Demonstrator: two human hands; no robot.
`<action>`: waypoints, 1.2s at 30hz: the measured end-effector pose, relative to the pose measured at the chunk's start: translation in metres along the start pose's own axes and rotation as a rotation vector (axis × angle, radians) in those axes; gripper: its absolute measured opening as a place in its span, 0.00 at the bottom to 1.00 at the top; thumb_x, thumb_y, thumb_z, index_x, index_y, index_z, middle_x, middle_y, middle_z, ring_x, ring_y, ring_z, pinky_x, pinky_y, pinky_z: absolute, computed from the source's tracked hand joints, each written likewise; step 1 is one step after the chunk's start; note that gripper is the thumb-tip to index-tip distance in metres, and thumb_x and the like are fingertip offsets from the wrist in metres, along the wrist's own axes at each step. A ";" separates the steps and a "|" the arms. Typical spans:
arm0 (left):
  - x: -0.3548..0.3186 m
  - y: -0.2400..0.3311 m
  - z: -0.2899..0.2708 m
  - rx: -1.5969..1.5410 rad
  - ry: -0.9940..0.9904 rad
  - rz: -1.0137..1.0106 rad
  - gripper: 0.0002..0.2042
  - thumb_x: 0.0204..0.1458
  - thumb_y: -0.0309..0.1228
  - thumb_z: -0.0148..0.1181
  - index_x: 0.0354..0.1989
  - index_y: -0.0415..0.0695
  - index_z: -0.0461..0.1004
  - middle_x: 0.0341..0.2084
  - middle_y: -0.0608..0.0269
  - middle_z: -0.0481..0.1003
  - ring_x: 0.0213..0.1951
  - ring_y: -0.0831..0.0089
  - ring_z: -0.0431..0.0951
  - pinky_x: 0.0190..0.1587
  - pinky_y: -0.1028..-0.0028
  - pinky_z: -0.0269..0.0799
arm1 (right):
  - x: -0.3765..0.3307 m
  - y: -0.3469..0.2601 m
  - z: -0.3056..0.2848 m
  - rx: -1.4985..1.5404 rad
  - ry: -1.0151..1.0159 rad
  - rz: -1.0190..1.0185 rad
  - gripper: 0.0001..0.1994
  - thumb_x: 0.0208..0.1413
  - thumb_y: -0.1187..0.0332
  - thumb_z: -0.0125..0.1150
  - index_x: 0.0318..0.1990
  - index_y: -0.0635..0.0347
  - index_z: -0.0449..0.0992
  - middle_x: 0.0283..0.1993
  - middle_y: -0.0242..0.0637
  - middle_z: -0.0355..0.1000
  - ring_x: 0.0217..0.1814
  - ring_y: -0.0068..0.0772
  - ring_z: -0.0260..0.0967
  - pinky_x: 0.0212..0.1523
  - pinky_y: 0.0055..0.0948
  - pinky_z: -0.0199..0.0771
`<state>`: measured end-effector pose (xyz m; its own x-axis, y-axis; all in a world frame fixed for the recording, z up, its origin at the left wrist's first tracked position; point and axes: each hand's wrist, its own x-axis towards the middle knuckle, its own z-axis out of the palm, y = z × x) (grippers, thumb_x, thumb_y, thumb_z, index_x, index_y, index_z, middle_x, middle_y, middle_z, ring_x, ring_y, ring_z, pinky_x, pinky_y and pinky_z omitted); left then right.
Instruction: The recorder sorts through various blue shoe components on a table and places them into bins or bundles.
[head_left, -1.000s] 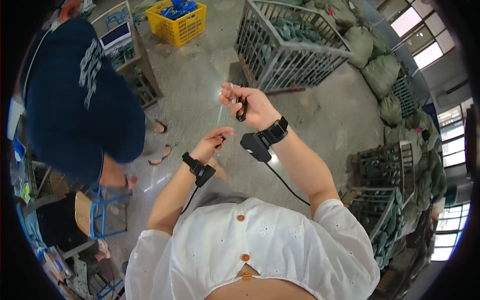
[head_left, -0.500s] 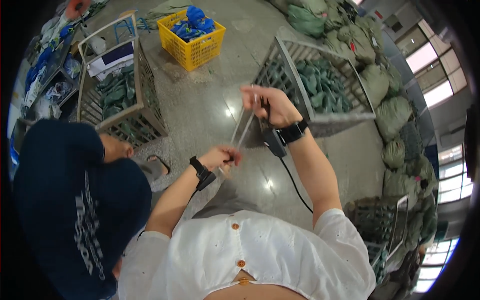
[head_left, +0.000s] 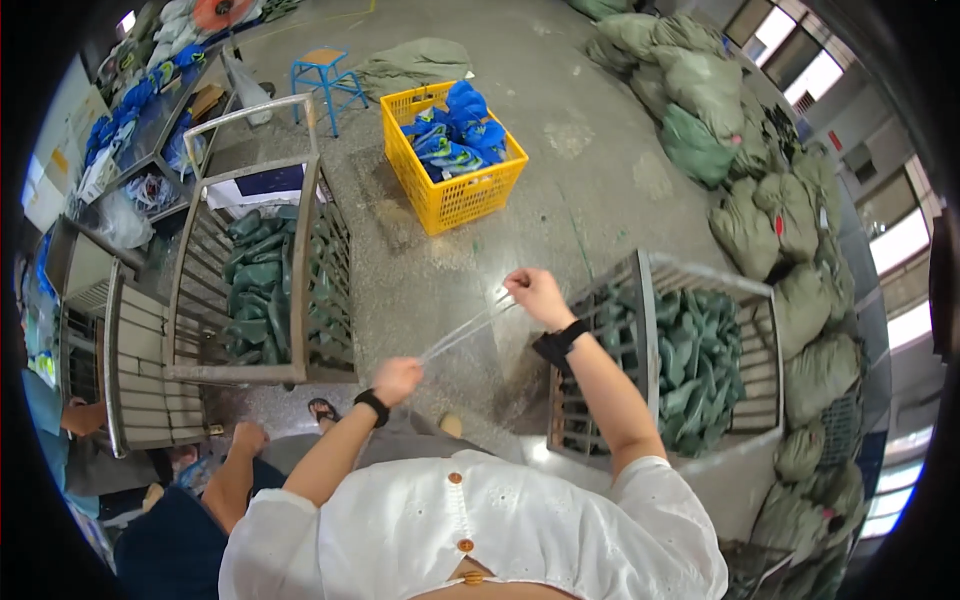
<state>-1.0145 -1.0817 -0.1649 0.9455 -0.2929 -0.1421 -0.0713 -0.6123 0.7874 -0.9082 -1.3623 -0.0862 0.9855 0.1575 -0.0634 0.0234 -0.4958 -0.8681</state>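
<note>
Running taut btwn L grip (head_left: 398,380) & R grip (head_left: 538,297), pale strand (head_left: 466,330) is clamped in both.

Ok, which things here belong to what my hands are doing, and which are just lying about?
In hand:
thin, pale strip, running between left hand and right hand

Apparently just lying about:
yellow plastic crate
bright blue items inside
grey barred metal cage
dark green pieces inside
blue-framed stool
stuffed olive sacks
</note>
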 end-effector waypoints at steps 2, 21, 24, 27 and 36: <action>0.031 -0.029 -0.025 -0.312 0.307 -0.013 0.08 0.42 0.28 0.45 0.15 0.43 0.70 0.12 0.62 0.68 0.15 0.70 0.66 0.19 0.74 0.59 | 0.061 0.023 0.021 0.183 -0.136 0.021 0.07 0.47 0.70 0.56 0.30 0.66 0.72 0.22 0.34 0.70 0.22 0.21 0.66 0.24 0.22 0.66; 0.377 -0.094 -0.257 -0.614 0.791 -0.327 0.07 0.47 0.20 0.46 0.19 0.42 0.61 0.24 0.63 0.71 0.24 0.81 0.65 0.28 0.82 0.59 | 0.514 0.149 0.102 0.017 -0.321 0.594 0.14 0.44 0.67 0.55 0.38 0.65 0.72 0.26 0.36 0.70 0.22 0.27 0.71 0.17 0.24 0.65; 0.425 -0.091 -0.283 -1.018 0.880 -0.398 0.07 0.46 0.19 0.44 0.19 0.42 0.60 0.18 0.63 0.67 0.19 0.80 0.64 0.20 0.84 0.57 | 0.609 0.215 0.051 -0.322 -0.189 0.597 0.19 0.41 0.69 0.53 0.44 0.64 0.71 0.33 0.44 0.74 0.28 0.34 0.74 0.33 0.30 0.73; 0.444 -0.147 -0.270 -0.710 0.992 -0.278 0.09 0.46 0.21 0.45 0.16 0.44 0.57 0.17 0.62 0.66 0.13 0.82 0.58 0.12 0.82 0.49 | 0.717 0.249 0.017 -0.734 -0.066 0.337 0.17 0.40 0.69 0.54 0.42 0.56 0.74 0.38 0.45 0.72 0.39 0.44 0.71 0.42 0.36 0.70; 0.551 -0.122 -0.289 -1.020 0.629 -0.907 0.10 0.39 0.16 0.41 0.12 0.44 0.56 0.11 0.58 0.65 0.11 0.80 0.57 0.14 0.81 0.51 | 0.934 0.247 0.000 -0.777 -0.246 0.347 0.16 0.46 0.72 0.47 0.45 0.54 0.70 0.46 0.44 0.67 0.48 0.46 0.65 0.47 0.38 0.67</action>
<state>-0.3932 -0.9557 -0.1654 0.5429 0.4115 -0.7321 0.5925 0.4301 0.6812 0.0174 -1.3374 -0.3600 0.8963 0.0251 -0.4428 -0.0747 -0.9756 -0.2065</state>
